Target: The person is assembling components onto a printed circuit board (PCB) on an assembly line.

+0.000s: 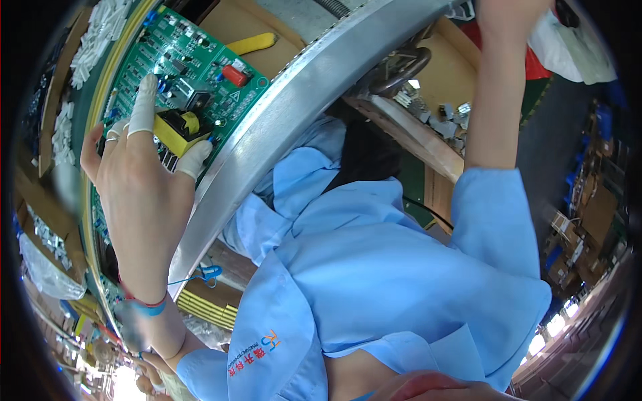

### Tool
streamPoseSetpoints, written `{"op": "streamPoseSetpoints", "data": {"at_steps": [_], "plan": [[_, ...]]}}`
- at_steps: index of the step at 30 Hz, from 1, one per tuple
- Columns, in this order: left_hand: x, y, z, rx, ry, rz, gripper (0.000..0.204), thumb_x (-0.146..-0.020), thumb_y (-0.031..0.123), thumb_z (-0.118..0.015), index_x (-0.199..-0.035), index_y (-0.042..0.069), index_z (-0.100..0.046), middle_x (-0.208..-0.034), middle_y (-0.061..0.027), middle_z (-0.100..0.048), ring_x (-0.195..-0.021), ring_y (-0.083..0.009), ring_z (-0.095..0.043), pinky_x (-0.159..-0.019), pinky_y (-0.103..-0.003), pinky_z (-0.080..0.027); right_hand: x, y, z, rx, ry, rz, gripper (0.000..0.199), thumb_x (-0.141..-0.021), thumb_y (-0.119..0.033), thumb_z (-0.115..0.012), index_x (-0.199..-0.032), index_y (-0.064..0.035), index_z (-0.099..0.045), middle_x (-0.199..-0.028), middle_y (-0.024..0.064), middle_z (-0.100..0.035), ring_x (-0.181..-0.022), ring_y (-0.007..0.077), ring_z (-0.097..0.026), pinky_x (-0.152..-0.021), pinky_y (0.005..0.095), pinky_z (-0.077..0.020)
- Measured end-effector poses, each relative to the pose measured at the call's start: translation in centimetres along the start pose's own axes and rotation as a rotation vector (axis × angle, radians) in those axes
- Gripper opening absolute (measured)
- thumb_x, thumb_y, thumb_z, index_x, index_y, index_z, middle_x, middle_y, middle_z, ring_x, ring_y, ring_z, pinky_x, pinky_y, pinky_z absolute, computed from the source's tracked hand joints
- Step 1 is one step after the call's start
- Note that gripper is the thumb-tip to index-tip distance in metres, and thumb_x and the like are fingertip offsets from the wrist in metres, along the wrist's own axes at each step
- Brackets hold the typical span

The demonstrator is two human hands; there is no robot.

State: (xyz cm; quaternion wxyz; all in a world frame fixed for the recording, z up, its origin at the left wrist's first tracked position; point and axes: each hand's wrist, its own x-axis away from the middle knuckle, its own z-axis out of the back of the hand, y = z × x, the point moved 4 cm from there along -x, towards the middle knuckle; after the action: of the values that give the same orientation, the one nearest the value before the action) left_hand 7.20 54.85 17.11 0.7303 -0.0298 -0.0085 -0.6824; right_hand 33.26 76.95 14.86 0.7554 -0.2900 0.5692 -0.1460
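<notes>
My left hand [140,174], with white finger cots on several fingertips, rests over a green circuit board [234,110]. Its fingers are spread; the index finger stretches along the board, and the thumb lies beside a yellow transformer [175,134]. A dark boxy component [190,93] and a red component [235,75] stand on the board near that finger. At the top right edge my right hand [511,20] is raised away from the board. The frame cuts off its fingers, so what it holds, if anything, is hidden.
A curved metal rail [301,87] runs between the board and my body. Beyond the board lies a yellow-handled tool [253,43] in a cardboard box. White parts [100,40] are heaped at far left. A wooden-edged tray [408,127] holds small metal parts at right.
</notes>
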Motion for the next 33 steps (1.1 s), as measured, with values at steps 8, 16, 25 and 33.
{"op": "streamPoseSetpoints", "data": {"at_steps": [8,16,25,33], "plan": [[0.0,0.0,-0.2,0.065,0.138,-0.031,0.083,-0.073,0.039,-0.080,-0.144,0.010,-0.045,-0.092,-0.0135,-0.067,-0.086,-0.0280,-0.064,-0.110,-0.045,-0.028,21.4,4.1,9.8,0.721,-0.317,-0.843,0.023,-0.084,-0.013,-0.067,-0.105,-0.0063,-0.071,-0.094,0.0159,-0.071,-0.087,0.0260,-0.069,-0.079,0.0344,-0.0519],[7.5,-3.3,3.1,0.356,0.519,0.061,0.073,-0.075,0.017,-0.080,-0.140,0.004,-0.050,-0.119,-0.0121,-0.066,-0.113,-0.0255,-0.057,-0.104,-0.038,-0.037,30.1,11.0,9.0,0.762,-0.777,-0.880,0.034,-0.093,-0.017,-0.054,-0.120,0.0030,-0.058,-0.106,0.0213,-0.067,-0.101,0.0312,-0.063,-0.088,0.0428,-0.0468],[29.4,-7.7,-1.1,0.127,0.777,0.822,0.053,-0.080,0.017,-0.074,-0.130,0.007,-0.058,-0.110,-0.0040,-0.070,-0.107,-0.0220,-0.061,-0.107,-0.038,-0.027,29.7,15.0,15.0,0.548,-0.821,-0.937,0.055,-0.087,-0.019,-0.067,-0.134,-0.0004,-0.045,-0.115,0.0140,-0.060,-0.100,0.0267,-0.060,-0.088,0.0375,-0.0464],[53.2,-8.8,-7.5,-0.396,0.504,1.551,0.026,-0.085,0.021,-0.067,-0.109,0.012,-0.072,-0.095,-0.0087,-0.073,-0.093,-0.0242,-0.064,-0.097,-0.041,-0.031,19.3,6.7,13.3,0.968,-0.546,-0.928,0.042,-0.087,-0.034,-0.064,-0.104,0.0041,-0.070,-0.090,0.0169,-0.071,-0.084,0.0245,-0.066,-0.076,0.0378,-0.0505]]}}
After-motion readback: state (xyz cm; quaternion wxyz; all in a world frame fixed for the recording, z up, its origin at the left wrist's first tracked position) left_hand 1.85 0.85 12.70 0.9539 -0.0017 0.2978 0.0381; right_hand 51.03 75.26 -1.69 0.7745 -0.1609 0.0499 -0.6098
